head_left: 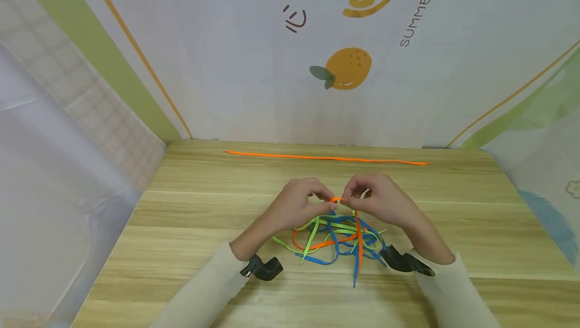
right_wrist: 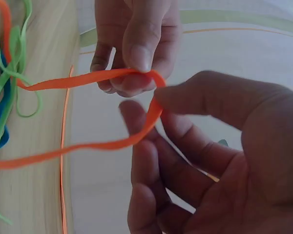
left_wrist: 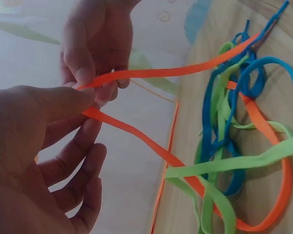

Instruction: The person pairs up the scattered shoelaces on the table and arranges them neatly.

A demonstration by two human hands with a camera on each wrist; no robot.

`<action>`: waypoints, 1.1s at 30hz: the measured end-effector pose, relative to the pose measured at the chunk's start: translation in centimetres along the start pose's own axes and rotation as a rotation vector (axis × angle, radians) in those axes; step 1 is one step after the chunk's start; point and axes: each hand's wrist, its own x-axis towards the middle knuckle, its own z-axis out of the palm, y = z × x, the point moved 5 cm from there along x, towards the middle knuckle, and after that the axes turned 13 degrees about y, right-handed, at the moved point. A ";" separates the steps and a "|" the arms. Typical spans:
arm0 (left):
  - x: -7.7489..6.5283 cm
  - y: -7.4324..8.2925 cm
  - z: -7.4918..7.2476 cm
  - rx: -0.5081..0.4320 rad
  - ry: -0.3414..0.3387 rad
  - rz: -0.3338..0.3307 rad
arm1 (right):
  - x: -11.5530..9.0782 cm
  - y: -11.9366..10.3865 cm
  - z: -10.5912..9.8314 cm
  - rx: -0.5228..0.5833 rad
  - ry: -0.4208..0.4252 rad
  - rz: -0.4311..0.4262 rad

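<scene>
The left hand (head_left: 294, 204) and right hand (head_left: 385, 198) are hiding bits of the raised orange lace (left_wrist: 156, 72); blue laces (left_wrist: 207, 109) and green laces (left_wrist: 244, 163) are covering each other; the head view's near edge is cutting off 2 sleeves (head_left: 204, 287).

Small tabletop booth: fruit-print cloth (head_left: 235, 76) behind and beside a wood-grain table (head_left: 190, 222).

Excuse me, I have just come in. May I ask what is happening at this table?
A person is handling an orange lace, pinching it with the left hand and the right hand close together. The pinched part is raised, and from it two strands run down to a loose tangle of green laces and blue laces on the table. Another orange lace lies apart, stretched nearly straight across the far side.
</scene>
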 end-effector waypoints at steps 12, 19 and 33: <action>-0.1 1.1 -1.5 -0.073 0.016 0.021 | -0.3 -0.1 -0.5 0.167 -0.068 0.075; 0.0 1.4 -2.4 -0.118 0.035 0.053 | -0.5 0.0 -1.1 0.173 -0.092 0.089; 0.1 0.6 -4.1 -0.276 -0.025 -0.086 | -1.2 0.6 -3.9 0.304 -0.012 0.123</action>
